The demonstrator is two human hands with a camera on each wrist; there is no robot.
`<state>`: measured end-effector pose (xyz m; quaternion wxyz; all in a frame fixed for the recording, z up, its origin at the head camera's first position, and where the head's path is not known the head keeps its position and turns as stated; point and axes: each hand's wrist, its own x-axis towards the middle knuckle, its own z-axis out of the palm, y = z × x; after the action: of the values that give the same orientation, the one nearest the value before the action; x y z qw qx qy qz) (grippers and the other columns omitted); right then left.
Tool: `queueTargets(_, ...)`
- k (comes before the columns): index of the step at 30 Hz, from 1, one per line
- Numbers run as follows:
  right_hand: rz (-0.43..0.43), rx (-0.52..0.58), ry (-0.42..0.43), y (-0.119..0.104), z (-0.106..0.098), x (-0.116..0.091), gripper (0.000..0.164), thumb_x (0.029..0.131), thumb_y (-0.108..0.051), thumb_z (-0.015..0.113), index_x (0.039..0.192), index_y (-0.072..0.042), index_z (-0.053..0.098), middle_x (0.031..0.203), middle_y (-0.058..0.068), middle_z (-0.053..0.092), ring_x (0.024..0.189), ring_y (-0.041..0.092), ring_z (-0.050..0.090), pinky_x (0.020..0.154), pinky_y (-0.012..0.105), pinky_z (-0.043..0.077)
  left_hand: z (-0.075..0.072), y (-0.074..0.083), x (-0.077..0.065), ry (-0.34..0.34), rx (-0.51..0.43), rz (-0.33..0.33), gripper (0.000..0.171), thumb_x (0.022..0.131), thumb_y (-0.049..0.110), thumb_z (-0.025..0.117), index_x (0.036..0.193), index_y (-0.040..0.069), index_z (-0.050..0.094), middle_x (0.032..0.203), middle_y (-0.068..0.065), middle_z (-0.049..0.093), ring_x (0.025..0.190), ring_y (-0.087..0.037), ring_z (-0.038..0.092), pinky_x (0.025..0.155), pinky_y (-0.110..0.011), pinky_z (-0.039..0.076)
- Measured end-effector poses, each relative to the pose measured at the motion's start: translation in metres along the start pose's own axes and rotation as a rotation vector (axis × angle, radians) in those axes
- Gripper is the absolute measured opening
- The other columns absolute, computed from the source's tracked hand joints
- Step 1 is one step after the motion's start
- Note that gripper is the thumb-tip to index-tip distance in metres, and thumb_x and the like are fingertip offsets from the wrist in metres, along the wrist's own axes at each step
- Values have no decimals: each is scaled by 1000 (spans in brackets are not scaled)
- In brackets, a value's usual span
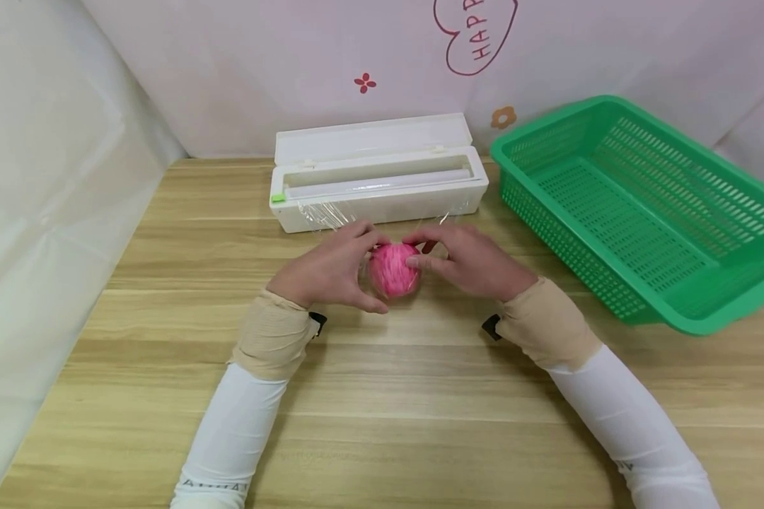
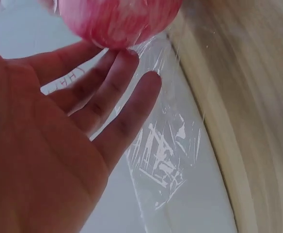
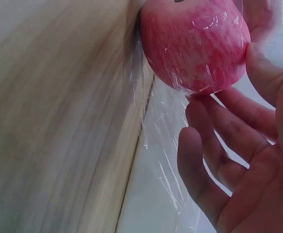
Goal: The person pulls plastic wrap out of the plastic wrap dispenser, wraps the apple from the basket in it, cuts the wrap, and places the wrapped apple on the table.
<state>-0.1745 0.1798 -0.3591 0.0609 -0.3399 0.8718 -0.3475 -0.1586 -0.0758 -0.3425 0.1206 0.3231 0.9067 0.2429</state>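
Observation:
A pink-red apple (image 1: 393,270) sits between my two hands, with clear cling film (image 3: 163,121) over its skin. Film stretches from it to the white dispenser box (image 1: 382,206) behind. My left hand (image 1: 331,272) is at the apple's left side. Its fairly straight fingers (image 2: 124,104) touch the apple at their tips, and its thumb stands apart from the fruit in the head view. From the right, my right hand (image 1: 474,261) holds the apple between thumb and fingers. The right wrist view shows that thumb (image 3: 265,73) against the apple's side.
The box's lid (image 1: 372,140) stands raised, showing a film roll (image 1: 382,182) inside. A green plastic basket (image 1: 586,247) is on the right of the wooden table (image 1: 369,424). White printed cloth (image 1: 280,63) hangs behind.

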Motion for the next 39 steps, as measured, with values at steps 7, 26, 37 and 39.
queueTargets(7,6,36,-11,2,1,3,37,103,-29,71,138,-21,70,121,-5,75,104,12,68,91,39,59,4,2,1,45,47,-53,87,74,46,96,144,10,60,124,-6,51,106,-22,56,98,-38,56)
queueTargets(26,41,35,-17,5,8,2,71,82,-33,92,143,-18,60,132,-3,70,116,17,67,100,45,59,1,-6,2,67,81,-63,87,76,52,94,145,11,59,132,-5,60,119,-24,59,104,-43,56)
queueTargets(37,20,129,-26,14,8,6,64,91,-23,84,151,-21,59,143,1,63,120,23,67,103,49,58,-5,-8,3,73,23,-105,70,84,40,91,137,7,59,132,-10,69,124,-27,66,106,-42,56)
queueTargets(39,35,116,-23,14,8,7,62,93,-23,82,151,-19,59,142,5,61,118,25,67,102,49,58,-5,-9,3,82,12,-111,67,86,40,89,136,7,60,130,-9,70,123,-26,66,106,-42,56)
